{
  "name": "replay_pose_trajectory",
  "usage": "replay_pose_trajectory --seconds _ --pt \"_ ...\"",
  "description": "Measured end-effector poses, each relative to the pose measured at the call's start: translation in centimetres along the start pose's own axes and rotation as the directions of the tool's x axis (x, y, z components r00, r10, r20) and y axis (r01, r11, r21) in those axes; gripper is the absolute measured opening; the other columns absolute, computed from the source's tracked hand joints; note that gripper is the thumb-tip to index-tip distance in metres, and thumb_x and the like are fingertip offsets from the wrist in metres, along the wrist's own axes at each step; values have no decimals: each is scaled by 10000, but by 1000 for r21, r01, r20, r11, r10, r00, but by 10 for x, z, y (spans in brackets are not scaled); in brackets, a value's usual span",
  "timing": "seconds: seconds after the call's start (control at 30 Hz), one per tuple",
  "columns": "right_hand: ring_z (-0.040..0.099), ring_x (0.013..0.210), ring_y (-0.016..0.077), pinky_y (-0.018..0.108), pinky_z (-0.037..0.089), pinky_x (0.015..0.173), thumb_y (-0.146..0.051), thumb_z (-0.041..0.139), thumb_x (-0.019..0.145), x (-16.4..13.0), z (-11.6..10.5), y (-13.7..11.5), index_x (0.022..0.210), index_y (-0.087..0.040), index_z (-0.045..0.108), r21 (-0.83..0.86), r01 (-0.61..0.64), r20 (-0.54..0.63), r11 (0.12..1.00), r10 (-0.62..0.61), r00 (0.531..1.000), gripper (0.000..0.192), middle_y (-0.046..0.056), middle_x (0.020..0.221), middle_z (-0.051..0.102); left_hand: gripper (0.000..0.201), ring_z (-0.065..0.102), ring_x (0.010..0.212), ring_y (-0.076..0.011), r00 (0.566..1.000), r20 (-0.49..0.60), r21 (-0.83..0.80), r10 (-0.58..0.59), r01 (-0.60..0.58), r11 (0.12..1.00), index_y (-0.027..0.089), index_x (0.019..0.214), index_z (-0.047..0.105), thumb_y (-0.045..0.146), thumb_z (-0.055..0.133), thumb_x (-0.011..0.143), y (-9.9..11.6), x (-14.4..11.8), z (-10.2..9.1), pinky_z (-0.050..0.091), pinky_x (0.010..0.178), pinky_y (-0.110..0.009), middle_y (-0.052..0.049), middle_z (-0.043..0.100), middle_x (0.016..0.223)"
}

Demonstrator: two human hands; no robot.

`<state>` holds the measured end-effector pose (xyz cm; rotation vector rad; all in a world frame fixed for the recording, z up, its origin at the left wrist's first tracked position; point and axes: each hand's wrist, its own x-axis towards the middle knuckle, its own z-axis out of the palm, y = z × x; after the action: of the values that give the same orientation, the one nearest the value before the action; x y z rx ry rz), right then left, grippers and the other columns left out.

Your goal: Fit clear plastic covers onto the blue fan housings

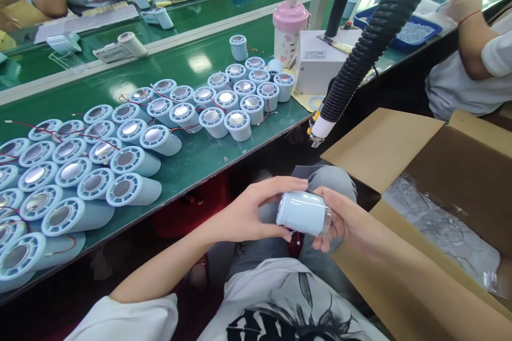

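Green tabletop point(192, 157) carries the bulk of the stock: a large batch of pale blue cylindrical housings point(80, 170) lies on its side in rows at the person's left, metal-disc ends facing the camera, several trailing red wires; a smaller group point(244, 97) stands upright farther along, near a pink bottle point(288, 26) and a white box point(320, 61). Judging by these counts, most pieces are not yet in hand; which of them are finished I cannot tell. An open cardboard box point(404, 144) at the right holds clear plastic parts point(440, 226) in a bag. A black corrugated hose point(372, 37) hangs down between tabletop and carton, its nozzle just above the knee area. One housing point(302, 213) is held over the lap, off the tabletop, lying sideways, a clear cap at its right end. Left hand point(250, 213): fingers curled, thumb and forefinger pinching the housing's closed end. Right hand point(344, 221): fingers wrapped under and around the capped end. Open room: the gap between tabletop edge and carton flap is narrow; hose nozzle sits close above the hands. The near tabletop edge beside the lying rows has a bare strip. Other people's hands work at the far side and far right, well apart.
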<state>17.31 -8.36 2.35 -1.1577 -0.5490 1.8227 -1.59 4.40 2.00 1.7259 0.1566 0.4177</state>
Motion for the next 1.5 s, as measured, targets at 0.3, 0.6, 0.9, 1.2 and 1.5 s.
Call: replay_pose_trajectory --seconds 0.3,0.6,0.9,1.2,1.5 --pt "627 461 141 182 477 386 -794 332 847 0 -2 5 1043 -170 584 -11 -114 96 993 115 989 701 52 646 647 611 570 1163 -239 995 6 88 -104 104 991 274 1302 537 243 771 738 15 -1 7 531 920 -321 -94 560 1282" --pt "417 1347 256 426 396 1100 -133 642 886 -5 -22 21 1375 -385 456 -745 652 395 141 -695 601 581 29 1498 401 689 635 911 -192 906 -4 -117 -424 421 900 259 1382 451 360 742 766 19 -6 6 576 766 -321 -81 600 1150" --pt "690 910 200 272 599 768 -312 733 837 -9 -18 22 1254 -352 618 -334 428 62 840 -433 899 435 22 1148 678 722 588 1189 -240 939 67 -323 -338 341 883 278 1393 477 145 758 741 13 -8 9 499 1008 -374 -91 547 1356" --pt "570 1208 299 429 492 1015 -319 736 823 -3 -22 20 1189 -313 686 -642 492 112 588 -563 819 370 65 1368 570 799 616 1123 -228 939 28 -455 -343 317 832 290 1397 462 148 800 687 -4 -10 20 510 956 -368 -107 514 1397" --pt "631 1125 306 385 561 916 -484 558 908 25 -105 18 1288 -235 567 -771 434 -196 466 -822 534 454 133 1314 598 549 607 764 -151 882 -434 -166 -182 121 979 214 1184 488 471 706 752 33 34 -59 483 581 -220 -37 614 976"
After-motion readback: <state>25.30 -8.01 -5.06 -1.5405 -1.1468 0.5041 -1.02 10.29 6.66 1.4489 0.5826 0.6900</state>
